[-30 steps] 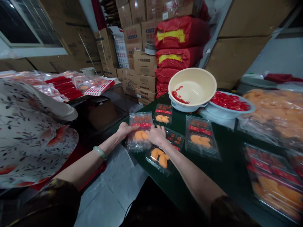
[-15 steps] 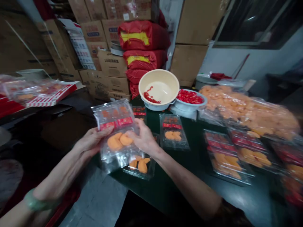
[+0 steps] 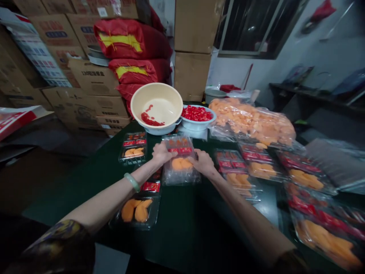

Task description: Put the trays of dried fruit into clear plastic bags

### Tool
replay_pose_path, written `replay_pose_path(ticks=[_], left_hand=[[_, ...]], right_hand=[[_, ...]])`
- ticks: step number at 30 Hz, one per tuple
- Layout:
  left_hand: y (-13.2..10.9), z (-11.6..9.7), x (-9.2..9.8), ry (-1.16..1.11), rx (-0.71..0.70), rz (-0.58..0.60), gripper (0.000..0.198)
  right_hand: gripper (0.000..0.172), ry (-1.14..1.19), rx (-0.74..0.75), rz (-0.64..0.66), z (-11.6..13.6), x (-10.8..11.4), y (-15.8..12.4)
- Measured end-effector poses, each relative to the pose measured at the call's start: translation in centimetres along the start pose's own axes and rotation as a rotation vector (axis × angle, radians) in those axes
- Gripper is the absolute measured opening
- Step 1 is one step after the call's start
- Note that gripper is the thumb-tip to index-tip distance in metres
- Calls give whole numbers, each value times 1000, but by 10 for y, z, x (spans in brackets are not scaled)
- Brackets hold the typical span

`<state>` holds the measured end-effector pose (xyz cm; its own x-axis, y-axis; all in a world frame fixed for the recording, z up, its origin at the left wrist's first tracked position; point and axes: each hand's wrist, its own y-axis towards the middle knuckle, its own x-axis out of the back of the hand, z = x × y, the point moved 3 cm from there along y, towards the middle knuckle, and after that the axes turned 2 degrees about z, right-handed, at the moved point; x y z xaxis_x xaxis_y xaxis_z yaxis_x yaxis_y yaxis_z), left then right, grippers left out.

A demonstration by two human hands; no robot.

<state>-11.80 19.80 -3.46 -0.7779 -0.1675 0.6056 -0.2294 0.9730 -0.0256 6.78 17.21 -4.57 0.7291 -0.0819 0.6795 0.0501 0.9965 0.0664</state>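
- Head camera, looking down on a dark green table (image 3: 182,224): the left hand (image 3: 163,153) and right hand (image 3: 203,162) met near the table's front edge.
- Between the hands lay a clear plastic bag (image 3: 181,163) holding orange pieces and red sachets, flat on the table.
- Fingers of both hands lay together on the bag, the left ones over its upper left edge, the right ones on its right edge. Pressing or gripping? Cannot tell.
- Jade bangle (image 3: 132,182) on the left wrist.
- Just left of the left hand sat a plastic tray (image 3: 132,147) of orange pieces and red sachets; a second, fuller tray (image 3: 137,212) lay below the left forearm.
- Filled packs (image 3: 306,179) ran in rows across the right of the table, so a good many were made up; how many were sealed, cannot tell.
- Supplies remained plentiful: a bulging bag of orange pieces (image 3: 252,121) and a white bowl (image 3: 198,117) heaped with red sachets. A cream basin (image 3: 156,102) held only a few red bits.
- Behind, red sacks (image 3: 131,38) and cardboard cartons (image 3: 94,76) were stacked high.
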Motion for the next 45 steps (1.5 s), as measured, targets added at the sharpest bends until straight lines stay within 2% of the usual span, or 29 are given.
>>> replay_pose_path(ticks=[2,4,6,7,8,9,11,12,13,15,18,21,24,29,31,33,36,38,40,42,44,45], left_hand=[[0,-3,10,82,-87,-28,68],[-2,1,28,147,-189,-51,56],[-7,18,55,198,-233,-85,46],[-12,32,71,212,-212,-110,44],[-18,49,87,219,-164,-138,44],[-27,66,102,230,-110,-167,46],[-51,100,124,244,1,-212,50],[-65,113,130,241,47,-216,51],[-79,123,131,229,77,-204,53],[-103,134,125,192,89,-142,55],[-131,133,109,118,55,-57,57],[-151,130,103,-86,135,-33,64],[-171,130,104,-391,240,-30,69],[-201,125,101,-702,283,-94,67],[-210,119,101,-720,275,-115,70],[-218,108,101,-681,251,-100,72],[-225,79,99,-589,194,4,72],[-217,53,95,-516,111,72,64],[-193,19,87,-404,-65,90,47],[-152,-22,70,-196,-327,89,29],[-100,-63,36,148,-586,148,23],[-71,-80,13,390,-645,214,24]], right_hand=[[44,-16,12,-46,2,11,-3],[45,29,32,-92,7,28,-14],[42,197,75,-107,14,42,-36],[40,345,112,-69,19,44,-50],[38,478,135,24,24,42,-67],[36,561,120,175,29,33,-85],[34,611,45,497,38,4,-123],[33,593,22,587,42,-12,-139],[33,588,-9,619,46,-29,-150],[37,616,-96,593,54,-60,-161],[44,723,-299,480,64,-87,-155],[35,794,-417,434,72,-94,-146],[17,826,-407,502,77,-96,-147],[11,970,-406,570,82,-105,-158],[18,1051,-424,609,81,-102,-163],[37,1139,-426,639,78,-90,-167],[68,1246,-375,640,68,-49,-172],[79,1257,-353,567,56,-13,-176],[83,1258,-375,437,37,26,-179],[86,1230,-422,283,12,61,-181],[86,1152,-461,143,-16,91,-182],[86,1088,-479,81,-31,102,-181]])
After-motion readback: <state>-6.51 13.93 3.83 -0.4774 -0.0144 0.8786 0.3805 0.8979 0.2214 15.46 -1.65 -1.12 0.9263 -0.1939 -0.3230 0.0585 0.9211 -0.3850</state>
